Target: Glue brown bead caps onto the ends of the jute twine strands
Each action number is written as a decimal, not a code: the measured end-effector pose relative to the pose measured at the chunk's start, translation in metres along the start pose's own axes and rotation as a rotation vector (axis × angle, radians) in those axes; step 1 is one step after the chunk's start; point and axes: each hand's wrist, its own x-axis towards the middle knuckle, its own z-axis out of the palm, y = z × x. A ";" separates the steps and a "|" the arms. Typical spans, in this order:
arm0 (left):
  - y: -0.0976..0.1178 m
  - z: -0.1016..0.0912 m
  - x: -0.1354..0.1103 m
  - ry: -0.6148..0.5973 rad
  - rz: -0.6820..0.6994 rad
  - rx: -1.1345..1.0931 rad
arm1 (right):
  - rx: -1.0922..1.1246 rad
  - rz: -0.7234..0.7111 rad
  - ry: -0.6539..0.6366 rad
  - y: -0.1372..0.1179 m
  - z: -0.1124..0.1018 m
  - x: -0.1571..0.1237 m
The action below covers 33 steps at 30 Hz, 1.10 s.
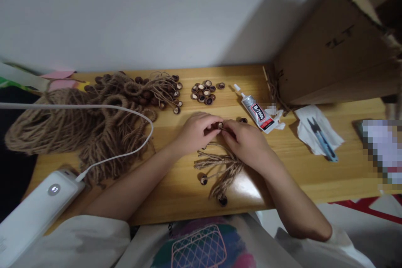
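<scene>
My left hand [200, 132] pinches a small brown nut shell [220, 125] between thumb and fingertips, its pale inside partly showing. Against it, my right hand [248, 140] has thumb and forefinger closed on what looks like a twine strand end, mostly hidden by the fingers. Below both hands lies a tassel of brown twine [226, 166], with one nut shell [203, 179] on a strand and another nut shell [222, 200] at its lower end. Just beyond my right hand sits a single nut shell [242, 120].
Loose nut shells [204, 92] are piled near the wall. A glue tube [258, 113] lies uncapped by its white cap [237, 87]. Thread snips [323, 139] rest on a tissue [304, 123]. Twine bundles [47, 121] and a cabled power bank [40, 213] fill the left; a cardboard box [333, 50] stands right.
</scene>
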 end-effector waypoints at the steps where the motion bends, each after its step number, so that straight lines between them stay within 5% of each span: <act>1: 0.000 0.000 0.000 -0.003 -0.003 -0.001 | -0.002 0.000 -0.002 0.000 0.000 0.000; 33: 0.000 0.001 0.000 -0.009 -0.005 0.002 | 0.010 0.004 -0.010 0.000 -0.001 0.000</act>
